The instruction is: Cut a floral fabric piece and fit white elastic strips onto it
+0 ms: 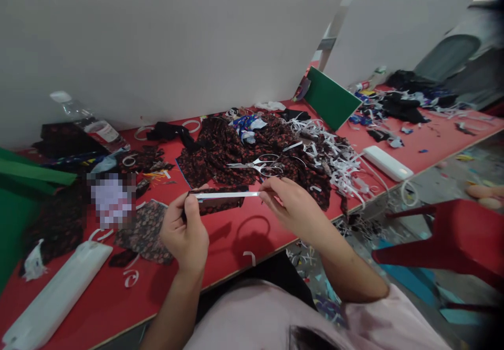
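A narrow white strip (pixel 232 195) is stretched level between my two hands, above the red table. My left hand (pixel 185 229) is closed, its thumb pressing the strip's left end against a dark patterned piece of fabric (pixel 222 204). That fabric hangs behind and under the strip. The strip's right end sits in a pinch of my right hand (pixel 287 203). Just beyond my hands, silver scissors (pixel 255 166) lie with blades apart on a heap of dark floral fabric (pixel 212 145). What lies inside my left palm is hidden.
A plastic bottle (pixel 103 132) leans at the back left. White strip scraps (pixel 346 169) pile right of the heap. Long white cases (pixel 59 297) lie on the red table (pixel 228 240). A green board (pixel 331 98) stands at the back; a red stool (pixel 464 234) is at right.
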Available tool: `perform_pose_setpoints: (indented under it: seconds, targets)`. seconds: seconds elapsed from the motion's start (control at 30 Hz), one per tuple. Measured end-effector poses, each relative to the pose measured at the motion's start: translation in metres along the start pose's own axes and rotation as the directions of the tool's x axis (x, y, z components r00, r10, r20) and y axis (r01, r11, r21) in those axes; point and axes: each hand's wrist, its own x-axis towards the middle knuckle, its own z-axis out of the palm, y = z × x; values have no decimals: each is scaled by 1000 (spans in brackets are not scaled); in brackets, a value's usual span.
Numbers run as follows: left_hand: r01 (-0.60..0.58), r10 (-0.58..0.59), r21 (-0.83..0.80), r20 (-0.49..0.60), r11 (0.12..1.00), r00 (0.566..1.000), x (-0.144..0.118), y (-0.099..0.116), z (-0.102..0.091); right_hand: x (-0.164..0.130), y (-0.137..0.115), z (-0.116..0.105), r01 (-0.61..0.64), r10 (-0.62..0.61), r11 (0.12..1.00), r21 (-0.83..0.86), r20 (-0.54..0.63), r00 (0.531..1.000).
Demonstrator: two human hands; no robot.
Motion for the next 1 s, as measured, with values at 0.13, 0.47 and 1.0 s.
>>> perform_pose_setpoints:
  seconds: [0.13,0.47,1.0]
  targets:
    - [3,-3,-49,-16,999,1000,0,4,1,11,2,6,-14,15,999,38,-30,999]
    - [14,-15,-102,-9,995,1000,-1,10,2,19,6,22,-73,78,994,76,-68,995]
    - [145,-149,-244,3,959,989,5,12,-2,22,8,28,-100,109,965,241,-23,994]
